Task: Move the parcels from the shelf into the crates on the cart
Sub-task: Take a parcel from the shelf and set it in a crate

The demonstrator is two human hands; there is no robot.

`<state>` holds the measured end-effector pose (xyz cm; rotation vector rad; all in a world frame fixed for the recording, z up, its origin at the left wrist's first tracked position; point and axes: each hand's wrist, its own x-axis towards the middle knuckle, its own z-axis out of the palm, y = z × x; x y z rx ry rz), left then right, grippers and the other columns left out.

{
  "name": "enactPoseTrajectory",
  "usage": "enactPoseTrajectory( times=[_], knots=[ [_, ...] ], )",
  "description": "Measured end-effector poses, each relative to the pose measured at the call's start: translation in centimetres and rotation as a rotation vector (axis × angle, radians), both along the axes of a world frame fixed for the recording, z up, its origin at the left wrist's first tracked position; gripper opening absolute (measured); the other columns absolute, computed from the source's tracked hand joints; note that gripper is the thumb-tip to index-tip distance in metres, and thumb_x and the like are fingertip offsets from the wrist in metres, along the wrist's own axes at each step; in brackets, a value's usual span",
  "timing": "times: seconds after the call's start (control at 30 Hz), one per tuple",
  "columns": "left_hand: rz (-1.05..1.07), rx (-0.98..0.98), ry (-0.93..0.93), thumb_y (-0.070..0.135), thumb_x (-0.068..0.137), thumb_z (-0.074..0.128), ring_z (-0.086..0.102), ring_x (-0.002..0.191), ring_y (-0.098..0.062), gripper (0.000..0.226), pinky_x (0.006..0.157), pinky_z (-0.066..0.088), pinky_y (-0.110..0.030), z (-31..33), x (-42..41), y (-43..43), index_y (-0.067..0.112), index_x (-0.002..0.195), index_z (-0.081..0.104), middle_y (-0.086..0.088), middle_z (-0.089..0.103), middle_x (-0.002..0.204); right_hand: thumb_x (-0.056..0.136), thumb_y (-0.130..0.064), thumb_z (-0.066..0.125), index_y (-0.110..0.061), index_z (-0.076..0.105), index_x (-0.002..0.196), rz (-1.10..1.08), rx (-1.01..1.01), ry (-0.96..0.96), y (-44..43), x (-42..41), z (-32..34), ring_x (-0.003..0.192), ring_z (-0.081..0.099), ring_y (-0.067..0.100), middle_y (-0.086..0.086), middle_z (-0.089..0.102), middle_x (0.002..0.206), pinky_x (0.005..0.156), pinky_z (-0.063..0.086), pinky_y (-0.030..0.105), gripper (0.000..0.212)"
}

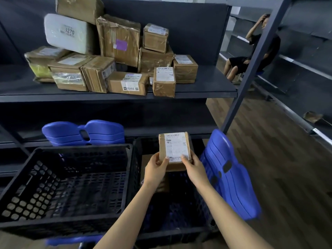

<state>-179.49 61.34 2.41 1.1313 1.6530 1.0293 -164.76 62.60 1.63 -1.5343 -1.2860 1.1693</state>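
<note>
Both hands — left hand point(156, 166), right hand point(193, 167) — grip one small parcel point(174, 148).

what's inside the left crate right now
Nothing visible: the left crate shows only its bare perforated floor and walls. Its near inside corner, below the front rim, is hidden from this angle.

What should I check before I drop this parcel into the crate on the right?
1. Grip: left hand and right hand both hold the small parcel: ok.
2. Parcel above the right crate: ok.
3. Room in the right crate, something brown already lies inside: cannot tell.
4. Left crate has room as a fallback: ok.
5. Label faces up: ok.
6. Parcels left on the shelf: not ok, many remain.
</note>
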Motion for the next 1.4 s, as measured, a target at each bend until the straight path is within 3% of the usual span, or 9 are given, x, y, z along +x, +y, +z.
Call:
enactPoseTrajectory(
  times=[0.1,0.23,0.43,0.57,0.77,0.87,1.0,1.17,1.4],
  knots=[
    [-0.036,-0.017,0.033,0.029,0.097,0.054,0.065,0.099,-0.018,0.035,0.085,0.051,-0.032,-1.2,0.4,0.0,0.011,0.127,0.06,0.002,0.069,0.106,0.094,-0.045,0.054,-0.027,0.043,0.142,0.006,-0.055,-0.049,0.0,0.3,-1.3,0.115,0.056,0.011,-0.006,0.06,0.13,0.093,0.043,0.025,0.052],
    [-0.013,-0.045,0.013,0.027,0.098,0.052,0.065,0.088,-0.018,0.03,0.078,0.051,-0.033,-2.2,0.8,0.2,0.011,0.122,0.063,0.002,0.069,0.096,0.094,-0.048,0.053,-0.026,0.038,0.145,0.048,-0.082,-0.143,0.1,0.7,-2.4,0.125,0.052,0.016,-0.005,0.057,0.135,0.095,0.041,0.025,0.058],
    [-0.003,-0.086,0.024,0.028,0.098,0.053,0.065,0.089,-0.022,0.029,0.079,0.054,-0.035,-3.6,0.9,0.5,0.01,0.118,0.064,-0.001,0.069,0.099,0.089,-0.038,0.065,-0.024,0.016,0.153,0.158,0.227,-0.454,-0.6,1.4,-3.9,0.142,0.028,0.008,-0.008,0.028,0.156,0.109,0.04,0.031,0.081],
    [-0.016,-0.08,0.036,0.026,0.097,0.054,0.058,0.084,-0.008,0.027,0.072,0.044,-0.023,-4.6,0.5,0.9,0.015,0.12,0.063,0.007,0.066,0.099,0.091,-0.035,0.062,-0.023,0.004,0.155,0.287,0.297,-0.791,-0.9,1.8,-5.5,0.147,0.004,0.009,-0.006,-0.005,0.162,0.106,0.041,0.03,0.087],
    [-0.082,-0.082,0.112,0.031,0.096,0.056,0.052,0.072,0.005,0.013,0.057,0.04,-0.008,-6.9,0.2,1.2,0.025,0.107,0.054,0.018,0.056,0.084,0.095,-0.015,0.056,-0.019,0.019,0.154,0.238,0.301,-0.886,-0.3,2.0,-7.1,0.147,0.016,0.013,-0.004,0.0,0.162,0.106,0.041,0.027,0.07],
    [-0.144,-0.016,0.169,0.029,0.094,0.06,0.052,0.089,0.002,0.026,0.075,0.039,-0.015,-8.1,0.3,1.2,0.021,0.118,0.054,0.007,0.053,0.11,0.097,-0.015,0.053,-0.018,0.019,0.153,0.273,0.273,-0.926,0.2,2.2,-7.9,0.147,0.019,0.013,-0.002,0.0,0.162,0.108,0.039,0.026,0.066],
    [-0.317,0.05,0.214,0.017,0.087,0.068,0.033,0.121,-0.001,0.081,0.099,0.033,-0.019,-9.6,0.1,0.9,0.029,0.151,0.019,0.011,0.03,0.135,0.101,-0.022,0.046,-0.017,0.025,0.152,0.3,0.25,-0.967,0.5,2.3,-9.1,0.145,0.024,0.012,-0.001,0.009,0.162,0.112,0.032,0.023,0.056],
    [-0.497,0.019,0.57,-0.001,0.097,0.042,0.022,0.147,-0.02,0.069,0.103,0.04,-0.023,-11.8,0.4,1.4,0.026,0.155,0.014,-0.005,0.003,0.163,0.101,-0.006,0.037,-0.013,0.021,0.153,0.399,0.24,-1.061,0.9,2.5,-11.1,0.149,0.012,0.014,0.002,0.009,0.162,0.114,0.031,0.023,0.055],
    [-0.445,0.039,0.563,0.003,0.1,0.038,0.022,0.147,-0.019,0.057,0.11,0.033,-0.024,-16.9,0.9,3.9,0.023,0.152,0.027,-0.007,0.016,0.161,0.098,0.007,0.027,-0.006,0.011,0.153,0.558,0.246,-1.264,3.6,3.0,-14.1,0.15,-0.001,0.021,0.01,0.004,0.162,0.114,0.029,0.032,0.059]
  ],
)
